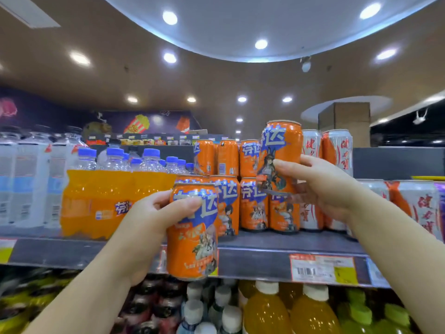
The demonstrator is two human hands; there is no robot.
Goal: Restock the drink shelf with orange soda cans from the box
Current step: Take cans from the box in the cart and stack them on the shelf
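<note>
Head view. Left hand (pixel 154 220) wrapped around an orange soda can (pixel 192 232), thumb across the front of the label, fingers curled behind; can upright, held in front of the shelf edge (pixel 252 261), its base lower than the shelf lip. Right hand (pixel 322 186) gripping a second orange can (pixel 280 153) from its right side, thumb pressed on the label, fingers behind; can tilted slightly with its top leaning right, raised above the stocked cans.

Directly behind the left-hand can and left of the right hand's grip: stacked orange cans (pixel 252 203) on the shelf, two layers high, upper layer (pixel 227 157) at about the height of the raised can. Whether the raised can's base touches the can beneath it: cannot tell.

Right of the right-hand grip, just behind the wrist: white-and-red cans (pixel 337 150), also stacked, more of them (pixel 419 206) farther right. Left of the left-hand grip: shrink-wrapped orange soda bottles (pixel 101 198) with blue caps; beyond them, clear bottles (pixel 26 179) with pale labels.

Below the right-hand grip, on the shelf edge: price tag (pixel 322 268) with barcode and yellow patch. Below both hands, on the lower tier: yellow juice bottles (pixel 289 312) with white caps, dark bottles (pixel 149 307) to their left, green bottles (pixel 375 317) to their right.
</note>
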